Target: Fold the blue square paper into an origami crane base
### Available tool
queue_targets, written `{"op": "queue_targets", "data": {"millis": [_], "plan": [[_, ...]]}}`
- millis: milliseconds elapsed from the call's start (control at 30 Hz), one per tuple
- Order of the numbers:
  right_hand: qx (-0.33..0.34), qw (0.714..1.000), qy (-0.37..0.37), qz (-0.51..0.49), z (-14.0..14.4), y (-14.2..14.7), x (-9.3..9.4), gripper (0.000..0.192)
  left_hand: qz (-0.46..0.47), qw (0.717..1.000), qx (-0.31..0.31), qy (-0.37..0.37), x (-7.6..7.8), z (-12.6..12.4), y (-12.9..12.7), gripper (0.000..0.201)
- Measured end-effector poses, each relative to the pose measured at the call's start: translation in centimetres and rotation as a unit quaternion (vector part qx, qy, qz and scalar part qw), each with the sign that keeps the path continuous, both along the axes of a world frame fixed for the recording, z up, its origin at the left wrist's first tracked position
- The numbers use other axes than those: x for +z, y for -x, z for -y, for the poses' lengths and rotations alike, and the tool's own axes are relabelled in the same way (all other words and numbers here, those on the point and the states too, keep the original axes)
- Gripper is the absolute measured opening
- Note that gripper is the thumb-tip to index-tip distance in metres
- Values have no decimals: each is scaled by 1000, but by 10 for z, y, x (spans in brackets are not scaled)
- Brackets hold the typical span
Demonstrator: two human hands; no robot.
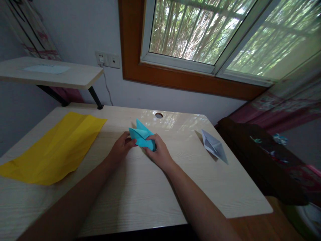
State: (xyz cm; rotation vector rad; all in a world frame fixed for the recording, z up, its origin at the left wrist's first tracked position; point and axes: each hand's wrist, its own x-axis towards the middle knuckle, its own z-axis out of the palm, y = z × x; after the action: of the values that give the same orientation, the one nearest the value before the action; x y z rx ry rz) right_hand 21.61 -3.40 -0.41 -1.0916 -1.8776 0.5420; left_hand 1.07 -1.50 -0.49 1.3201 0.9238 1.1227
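A folded piece of light-blue paper, with pointed flaps sticking up, is held between both hands over the middle of the desk. My left hand pinches its left lower edge between thumb and fingers. On the other side, my right hand grips the right end, its thumb in front and fingers on top. Parts of the fingers are hidden behind the paper. Off to the right on the desk stands a folded white paper boat, apart from both hands.
A large yellow sheet lies on the left of the pale wooden desk. Behind it a raised shelf on black legs carries a white paper. A cable hole is near the back edge. Dark furniture stands to the right.
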Motion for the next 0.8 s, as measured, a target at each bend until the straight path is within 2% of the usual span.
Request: {"op": "queue_targets", "data": {"millis": [200,367,600,800], "plan": [[31,998,-27,48,3,7,2,31,-115,987,103,-53,4,6,1,33],[40,998,-15,54,6,11,4,30,-158,976,138,-51,6,5,3,31],[22,997,59,41,8,13,7,35,-90,990,112,-7,6,2,2,37],[18,996,44,72,8,13,6,37,-57,990,127,12,7,2,1,35]]}}
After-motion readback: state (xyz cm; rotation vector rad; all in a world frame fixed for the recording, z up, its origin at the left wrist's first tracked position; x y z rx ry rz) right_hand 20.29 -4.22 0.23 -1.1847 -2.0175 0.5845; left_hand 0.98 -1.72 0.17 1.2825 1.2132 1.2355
